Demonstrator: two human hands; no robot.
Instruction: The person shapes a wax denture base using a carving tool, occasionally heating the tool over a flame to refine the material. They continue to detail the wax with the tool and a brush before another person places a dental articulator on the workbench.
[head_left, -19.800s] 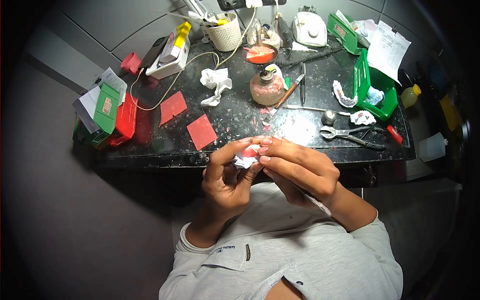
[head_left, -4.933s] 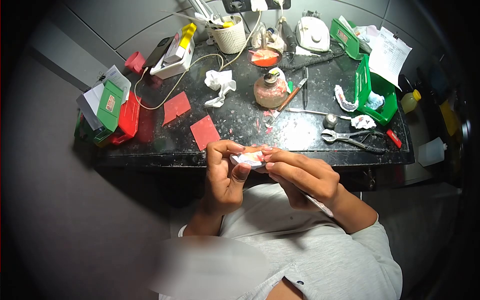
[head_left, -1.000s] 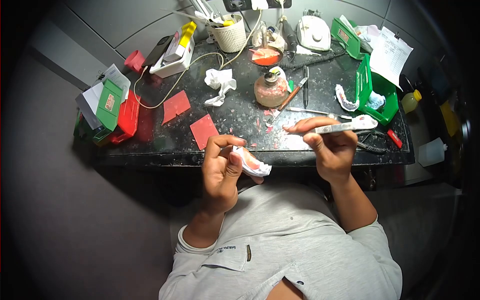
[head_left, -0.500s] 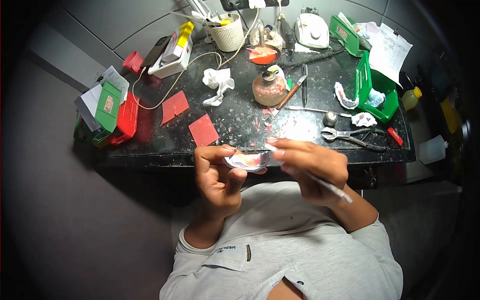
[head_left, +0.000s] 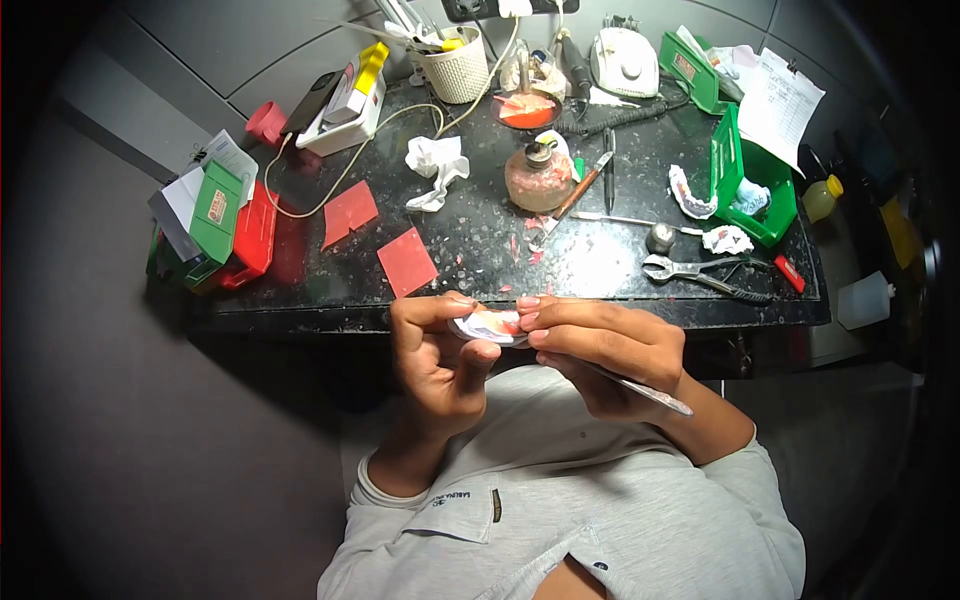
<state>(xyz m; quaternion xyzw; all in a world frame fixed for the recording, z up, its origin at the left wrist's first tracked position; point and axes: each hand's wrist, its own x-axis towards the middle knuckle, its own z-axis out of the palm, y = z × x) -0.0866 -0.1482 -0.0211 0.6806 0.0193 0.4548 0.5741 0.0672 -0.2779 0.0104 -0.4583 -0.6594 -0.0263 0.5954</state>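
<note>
My left hand (head_left: 435, 355) grips a white plaster dental cast (head_left: 482, 328) by its left end, thumb below and index finger above. Pinkish-orange wax lies across the cast's inner side. At the cast's right end, the fingertips of my right hand (head_left: 610, 345) touch it. The same hand is closed around a slim, stained tool (head_left: 655, 395) whose end points out to the lower right; its other end is hidden behind the fingers, so its kind does not show. Both hands are in front of the bench's near edge.
On the dark bench (head_left: 330, 290) lie pink wax sheets (head_left: 407, 262), a crumpled tissue (head_left: 437, 170), a burner jar (head_left: 540, 178), a wax knife (head_left: 585, 187), pliers (head_left: 705, 275) and another dental cast (head_left: 690, 193). A green box (head_left: 775, 215) stands right; red and green boxes (head_left: 255, 235) stand left.
My right hand has moved left and slightly down, bringing its fingertips onto the cast's right end. The tool's outer end has swung slightly down and left. My left hand has barely moved.
</note>
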